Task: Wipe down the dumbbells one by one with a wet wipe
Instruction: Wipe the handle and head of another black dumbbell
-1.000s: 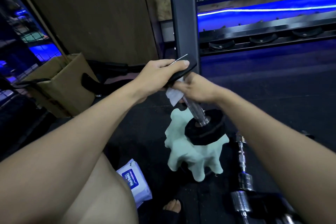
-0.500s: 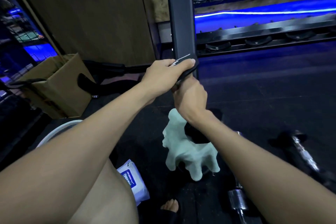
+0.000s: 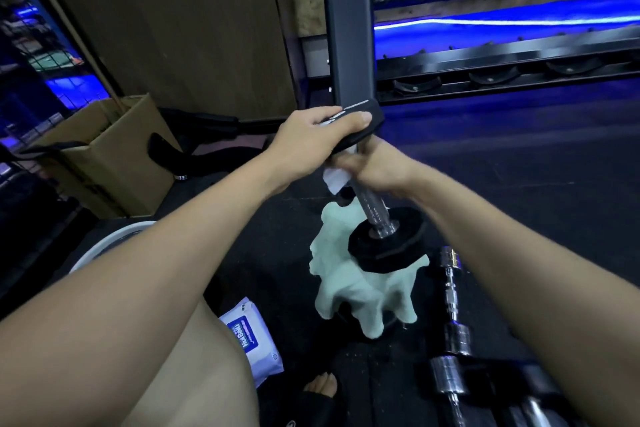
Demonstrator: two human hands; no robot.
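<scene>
Black-plated dumbbell with knurled chrome handle (image 3: 375, 210) stands on end — lower plate on pale green crumpled cloth (image 3: 353, 291) on dark floor. Left hand (image 3: 311, 140) grips upper black plate. Right hand (image 3: 375, 166) wraps white wet wipe (image 3: 335, 180) round handle just below. Blue-labelled wipes pack (image 3: 254, 336) beside knee; chrome dumbbells (image 3: 453, 340) lie right.

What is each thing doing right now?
Dumbbell: upright, lower end on cloth.
Left hand: grips top plate.
Right hand: holds wet wipe around handle.
Green cloth: draped, crumpled.
Wipes pack: lying on floor.
Cardboard box: open.
</scene>
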